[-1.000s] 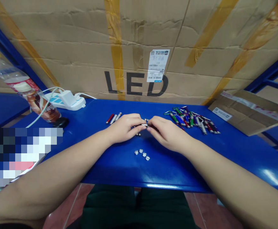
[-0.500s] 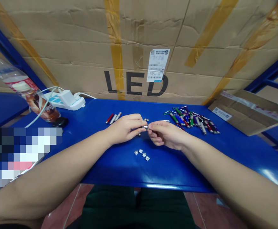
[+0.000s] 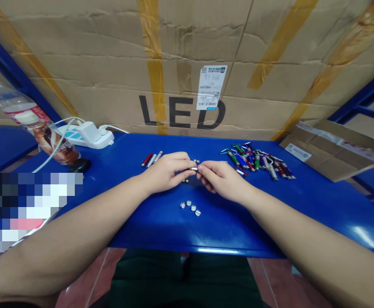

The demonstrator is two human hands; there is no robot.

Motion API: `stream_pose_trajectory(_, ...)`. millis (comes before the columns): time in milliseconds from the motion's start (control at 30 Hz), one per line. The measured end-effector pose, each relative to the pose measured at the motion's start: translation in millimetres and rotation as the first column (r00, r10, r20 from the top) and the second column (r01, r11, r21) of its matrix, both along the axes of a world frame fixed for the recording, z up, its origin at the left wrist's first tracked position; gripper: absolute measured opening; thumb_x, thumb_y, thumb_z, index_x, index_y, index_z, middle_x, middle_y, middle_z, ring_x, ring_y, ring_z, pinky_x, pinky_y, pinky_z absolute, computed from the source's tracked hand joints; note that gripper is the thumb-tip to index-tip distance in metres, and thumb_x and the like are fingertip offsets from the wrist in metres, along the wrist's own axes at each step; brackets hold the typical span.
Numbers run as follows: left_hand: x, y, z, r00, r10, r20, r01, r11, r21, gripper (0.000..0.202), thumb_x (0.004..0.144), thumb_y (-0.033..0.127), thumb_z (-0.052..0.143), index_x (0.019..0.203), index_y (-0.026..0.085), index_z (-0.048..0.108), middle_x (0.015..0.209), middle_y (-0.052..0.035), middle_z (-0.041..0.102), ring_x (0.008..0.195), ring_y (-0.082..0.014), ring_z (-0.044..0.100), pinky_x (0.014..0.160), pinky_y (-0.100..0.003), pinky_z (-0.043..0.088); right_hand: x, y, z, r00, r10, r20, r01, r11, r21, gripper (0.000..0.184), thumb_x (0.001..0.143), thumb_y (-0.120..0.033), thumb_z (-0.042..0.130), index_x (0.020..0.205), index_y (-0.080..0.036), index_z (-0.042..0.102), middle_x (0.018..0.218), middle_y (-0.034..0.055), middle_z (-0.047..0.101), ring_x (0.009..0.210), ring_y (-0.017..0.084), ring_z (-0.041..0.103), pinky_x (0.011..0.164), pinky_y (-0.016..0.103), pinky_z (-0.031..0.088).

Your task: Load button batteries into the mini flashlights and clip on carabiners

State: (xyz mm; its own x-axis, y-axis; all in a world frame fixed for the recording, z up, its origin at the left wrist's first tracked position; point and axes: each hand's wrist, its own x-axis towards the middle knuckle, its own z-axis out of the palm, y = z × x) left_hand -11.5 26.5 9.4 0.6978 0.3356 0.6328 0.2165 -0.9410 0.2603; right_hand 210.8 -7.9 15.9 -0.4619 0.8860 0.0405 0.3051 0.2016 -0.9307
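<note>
Reference point: the four small, round silver metal caps (image 3: 193,208), lying in a loose group on the glossy blue table (image 3: 154,226).

Observed beyond the caps: a small shiny metal piece (image 3: 193,169), held between the two bare hands. The left hand (image 3: 170,172) has thumb and fingers pinched on its left end. The right hand (image 3: 222,179) has thumb and forefinger closed at its right end, the other fingers curled under; fingertips cover much of the piece, so its full shape I cannot tell.

Between caps and hands, partly beneath the left fingers: tiny dark-gold round parts (image 3: 187,181). Past the hands from the caps: small silvery bits (image 3: 198,161).

Beyond the caps and to their left: a slim red metal tube (image 3: 147,159) beside two slim silver metal tubes (image 3: 157,157). Beyond and to their right: a heap of green, blue, purple, red and silver metal cylinders with clips (image 3: 257,161). Farthest behind the caps stands a large brown cardboard carton (image 3: 110,72) lettered "LED".
</note>
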Motion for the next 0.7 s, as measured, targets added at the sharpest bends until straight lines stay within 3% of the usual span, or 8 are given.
stream_pose_trajectory(67, 0.0, 0.1, -0.1, 1.000, -0.011, -0.007, 0.011, 1.000, 0.028, 0.017, 0.103, 0.024, 0.058, 0.107, 0.015, 0.073, 0.093, -0.0080, 0.069, 0.084, -0.0159, 0.067, 0.079, -0.027, 0.056, -3.3, -0.5, -0.6, 0.977, -0.028, -0.212, -0.050, 0.933, -0.356, 0.034, 0.096, -0.045, 0.060, 0.077, -0.018, 0.055, 0.058, -0.0047, 0.046, 0.046, 0.008, 0.038, 0.043, 0.020, 0.031)
stream_pose_trajectory(133, 0.0, 0.2, -0.6, 1.000, -0.014, -0.008, 0.014, 0.998, 0.057, 0.017, 0.104, 0.024, 0.057, 0.108, 0.015, 0.072, 0.094, -0.0083, 0.070, 0.086, -0.0162, 0.067, 0.080, -0.027, 0.056, -5.1, -0.6, 0.8, 0.932, -0.093, -0.351, -0.123, 0.829, -0.546, 0.032, 0.091, -0.040, 0.068, 0.074, -0.017, 0.054, 0.057, -0.0067, 0.042, 0.045, 0.005, 0.032, 0.040, 0.016, 0.025)
stream_pose_trajectory(300, 0.1, 0.7, -3.0, 0.999, -0.005, -0.039, 0.011, 0.988, 0.151, 0.017, 0.104, 0.023, 0.056, 0.108, 0.014, 0.070, 0.095, -0.0099, 0.070, 0.086, -0.0177, 0.067, 0.080, -0.028, 0.056, -4.4, 2.0, 4.7, 0.886, -0.191, -0.422, -0.190, 0.681, -0.707, 0.025, 0.092, -0.026, 0.066, 0.074, -0.016, 0.053, 0.057, -0.0079, 0.038, 0.044, 0.003, 0.025, 0.036, 0.011, 0.019)
stream_pose_trajectory(400, -0.5, 1.2, -3.5, 0.998, 0.000, -0.070, 0.013, 0.982, 0.189, 0.020, 0.105, 0.024, 0.053, 0.107, 0.014, 0.070, 0.094, -0.0109, 0.070, 0.086, -0.0192, 0.066, 0.080, -0.030, 0.056, -4.1, 3.4, 2.9, 0.897, -0.186, -0.401, -0.197, 0.645, -0.739, 0.025, 0.096, -0.026, 0.061, 0.074, -0.016, 0.051, 0.058, -0.0084, 0.036, 0.044, 0.003, 0.023, 0.036, 0.012, 0.017)
stream_pose_trajectory(500, -1.8, 1.4, -2.6, 0.994, 0.022, -0.110, -0.004, 0.988, 0.156, 0.024, 0.107, 0.027, 0.050, 0.107, 0.016, 0.071, 0.095, -0.0103, 0.070, 0.087, -0.0195, 0.066, 0.081, -0.030, 0.055, -4.1, 3.3, -1.3, 0.937, -0.105, -0.333, -0.132, 0.776, -0.617, 0.028, 0.098, -0.033, 0.059, 0.075, -0.018, 0.050, 0.058, -0.0078, 0.037, 0.044, 0.005, 0.028, 0.040, 0.016, 0.022)
stream_pose_trajectory(600, -2.9, 0.7, -1.0, 0.980, 0.066, -0.190, -0.057, 0.997, 0.054, 0.027, 0.107, 0.029, 0.048, 0.104, 0.016, 0.071, 0.092, -0.0081, 0.068, 0.085, -0.0187, 0.066, 0.080, -0.029, 0.054, -1.4, 2.7, -3.2, 0.999, 0.019, -0.041, -0.027, 0.977, -0.210, 0.032, 0.103, -0.040, 0.048, 0.080, -0.019, 0.054, 0.060, -0.0028, 0.048, 0.052, 0.011, 0.044, 0.050, 0.023, 0.036)
stream_pose_trajectory(633, -3.1, 0.4, -0.5, 0.974, 0.086, -0.211, -0.082, 0.996, 0.025, 0.028, 0.107, 0.030, 0.048, 0.103, 0.016, 0.072, 0.090, -0.0074, 0.067, 0.084, -0.0186, 0.065, 0.080, -0.029, 0.054, 0.2, 2.7, -2.9, 0.996, 0.035, 0.083, -0.032, 0.999, -0.035, 0.033, 0.105, -0.039, 0.044, 0.081, -0.019, 0.055, 0.064, -0.0003, 0.053, 0.057, 0.014, 0.049, 0.056, 0.026, 0.040)
stream_pose_trajectory(700, -3.0, -0.1, 0.2, 0.967, 0.113, -0.230, -0.121, 0.992, -0.019, 0.029, 0.108, 0.032, 0.048, 0.104, 0.016, 0.072, 0.088, -0.0067, 0.067, 0.083, -0.0185, 0.065, 0.079, -0.029, 0.053, 3.8, 3.2, -1.3, 0.960, 0.024, 0.280, -0.102, 0.958, 0.269, 0.031, 0.105, -0.036, 0.042, 0.084, -0.019, 0.056, 0.075, 0.0041, 0.060, 0.069, 0.017, 0.054, 0.068, 0.031, 0.043)
